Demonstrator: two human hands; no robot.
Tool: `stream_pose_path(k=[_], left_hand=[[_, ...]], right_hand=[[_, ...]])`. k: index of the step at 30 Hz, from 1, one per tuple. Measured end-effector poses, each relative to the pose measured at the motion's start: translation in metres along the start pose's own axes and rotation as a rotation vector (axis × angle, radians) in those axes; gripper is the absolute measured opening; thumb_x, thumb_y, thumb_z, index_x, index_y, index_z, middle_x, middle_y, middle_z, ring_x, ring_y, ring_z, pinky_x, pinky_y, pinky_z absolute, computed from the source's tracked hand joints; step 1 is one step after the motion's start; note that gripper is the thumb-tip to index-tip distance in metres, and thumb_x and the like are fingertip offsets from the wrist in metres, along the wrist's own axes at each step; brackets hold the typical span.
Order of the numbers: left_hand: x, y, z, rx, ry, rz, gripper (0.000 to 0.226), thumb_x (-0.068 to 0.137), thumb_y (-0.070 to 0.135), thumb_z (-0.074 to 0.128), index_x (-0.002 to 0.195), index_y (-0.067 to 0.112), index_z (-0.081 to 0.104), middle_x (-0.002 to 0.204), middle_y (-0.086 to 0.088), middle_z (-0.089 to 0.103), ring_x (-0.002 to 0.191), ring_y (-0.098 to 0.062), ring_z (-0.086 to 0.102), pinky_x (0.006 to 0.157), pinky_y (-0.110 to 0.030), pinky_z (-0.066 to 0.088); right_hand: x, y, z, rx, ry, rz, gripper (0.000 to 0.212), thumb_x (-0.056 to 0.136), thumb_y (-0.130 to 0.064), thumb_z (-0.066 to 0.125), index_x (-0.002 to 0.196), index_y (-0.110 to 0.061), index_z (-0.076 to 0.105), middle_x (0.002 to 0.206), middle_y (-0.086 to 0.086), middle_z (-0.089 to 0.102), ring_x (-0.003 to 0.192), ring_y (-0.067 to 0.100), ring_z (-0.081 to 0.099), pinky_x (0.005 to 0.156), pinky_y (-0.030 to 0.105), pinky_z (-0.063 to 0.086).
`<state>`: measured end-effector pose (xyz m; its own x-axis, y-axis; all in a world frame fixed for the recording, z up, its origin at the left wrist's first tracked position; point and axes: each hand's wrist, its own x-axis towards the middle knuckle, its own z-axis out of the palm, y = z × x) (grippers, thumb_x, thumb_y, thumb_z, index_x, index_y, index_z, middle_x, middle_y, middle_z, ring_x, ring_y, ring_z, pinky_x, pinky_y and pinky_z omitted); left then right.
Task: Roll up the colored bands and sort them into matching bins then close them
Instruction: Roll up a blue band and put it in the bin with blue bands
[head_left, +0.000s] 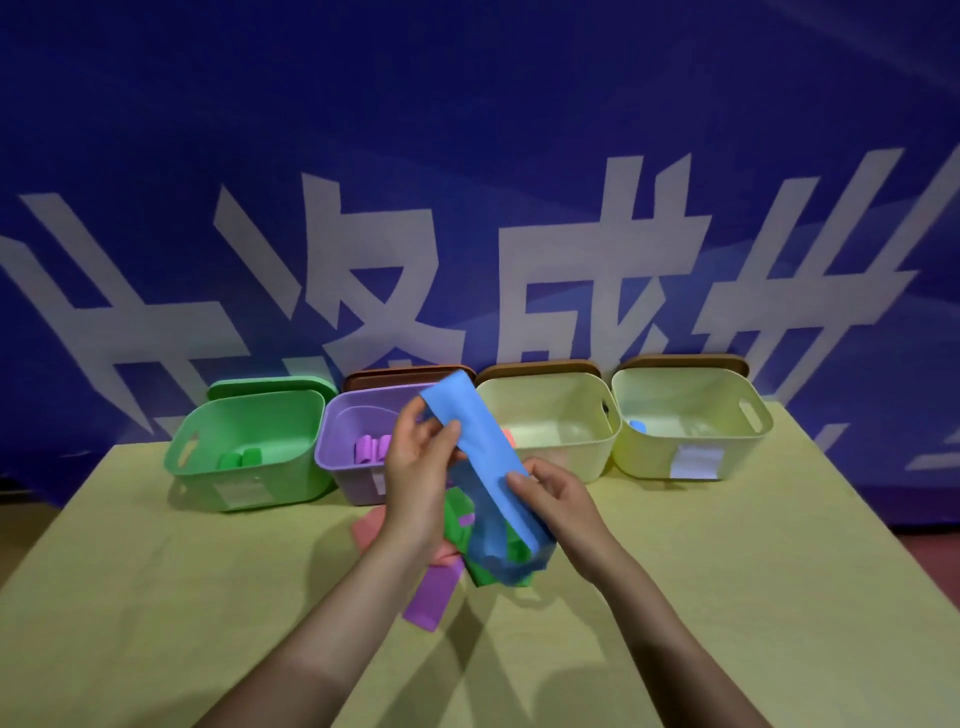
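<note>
A: Status. We have the blue band (480, 447) up off the table (727, 571), stretched flat between both hands. Left hand (421, 467) pinches it near the top end, thumb on the front face. Right hand (553, 493) pinches it lower down. Both grips are closed on the band; no roll started yet.

B: Where does it go?

A: We'd judge the far-right yellow bin (691, 426). There's a small blue piece (638, 427) inside it. The green bin (249, 447) holds green rolls (240, 458), the purple bin (358, 457) holds purple rolls (373, 448). The third bin (545, 426), pale yellow, shows something pink (508, 437) at its left edge, mostly hidden behind the band.

B: Risks?

A: Three.
1. The band's tail hangs into the pile (467, 545) of green, pink and purple bands below. If we roll with the tail still down there, it could drag a neighbour along.
2. The band looks thin and springy. A loose first turn, or easing either grip mid-roll, likely lets it spring open.
3. The two right bins look nearly the same colour. Easy to drop blue in the wrong one; we should check contents, not the bin colour.

B: Lids?

A: All four stand behind the bins, leaning on the blue backdrop (467, 156). Closing comes last, and a roll standing too tall could block a lid.
</note>
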<state>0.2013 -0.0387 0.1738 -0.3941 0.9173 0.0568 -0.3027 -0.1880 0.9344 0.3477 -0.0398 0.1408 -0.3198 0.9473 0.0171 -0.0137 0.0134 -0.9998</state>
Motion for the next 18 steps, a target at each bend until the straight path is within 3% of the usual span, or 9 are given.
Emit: stream_pose_path(k=[2, 5, 8, 11, 15, 18], left_hand=[[0.012, 0.004, -0.007, -0.023, 0.079, 0.023, 0.031, 0.092, -0.003, 0.053, 0.103, 0.025, 0.058, 0.083, 0.012, 0.071, 0.075, -0.004, 0.062, 0.066, -0.018, 0.049], [0.027, 0.005, -0.021, -0.022, 0.198, 0.043, 0.034, 0.091, -0.006, 0.052, 0.105, 0.024, 0.055, 0.068, 0.014, 0.067, 0.058, 0.002, 0.057, 0.058, -0.013, 0.045], [0.032, -0.009, -0.037, 0.031, 0.263, -0.021, 0.041, 0.090, -0.006, 0.054, 0.122, 0.019, 0.050, 0.064, 0.012, 0.064, 0.049, 0.000, 0.054, 0.053, -0.015, 0.045], [0.034, -0.026, -0.049, 0.074, 0.292, -0.115, 0.047, 0.090, -0.005, 0.055, 0.134, 0.011, 0.047, 0.074, 0.007, 0.065, 0.055, -0.002, 0.057, 0.063, -0.020, 0.048], [0.035, -0.033, -0.057, 0.078, 0.374, -0.178, 0.053, 0.091, -0.005, 0.055, 0.139, 0.011, 0.041, 0.081, 0.000, 0.058, 0.048, 0.002, 0.054, 0.058, -0.015, 0.046], [0.034, -0.035, -0.061, 0.071, 0.365, -0.237, 0.051, 0.091, -0.002, 0.055, 0.138, 0.012, 0.042, 0.085, -0.005, 0.058, 0.058, -0.008, 0.053, 0.060, -0.022, 0.047]], right_hand=[[-0.007, 0.005, -0.005, 0.001, -0.122, 0.102, 0.049, 0.070, -0.047, 0.070, 0.092, -0.002, 0.069, 0.084, 0.009, 0.069, 0.074, 0.018, 0.062, 0.067, 0.028, 0.046], [-0.018, 0.010, -0.011, 0.014, -0.186, 0.186, 0.042, 0.066, -0.046, 0.074, 0.084, -0.008, 0.073, 0.080, 0.006, 0.069, 0.071, 0.016, 0.061, 0.063, 0.026, 0.045], [-0.022, 0.012, -0.014, 0.188, -0.158, 0.208, 0.037, 0.067, -0.035, 0.074, 0.087, -0.004, 0.073, 0.082, 0.008, 0.070, 0.070, 0.015, 0.063, 0.063, 0.022, 0.047], [-0.020, 0.009, -0.017, 0.335, -0.162, 0.219, 0.043, 0.066, -0.029, 0.077, 0.095, 0.001, 0.068, 0.088, 0.011, 0.070, 0.076, 0.018, 0.065, 0.068, 0.026, 0.050], [-0.019, 0.006, -0.022, 0.359, -0.180, 0.208, 0.045, 0.065, -0.029, 0.073, 0.102, -0.003, 0.070, 0.098, 0.012, 0.068, 0.089, 0.024, 0.062, 0.077, 0.031, 0.049], [-0.016, 0.006, -0.020, 0.376, -0.190, 0.169, 0.044, 0.071, -0.023, 0.069, 0.110, -0.004, 0.069, 0.107, 0.016, 0.063, 0.098, 0.029, 0.047, 0.079, 0.035, 0.038]])
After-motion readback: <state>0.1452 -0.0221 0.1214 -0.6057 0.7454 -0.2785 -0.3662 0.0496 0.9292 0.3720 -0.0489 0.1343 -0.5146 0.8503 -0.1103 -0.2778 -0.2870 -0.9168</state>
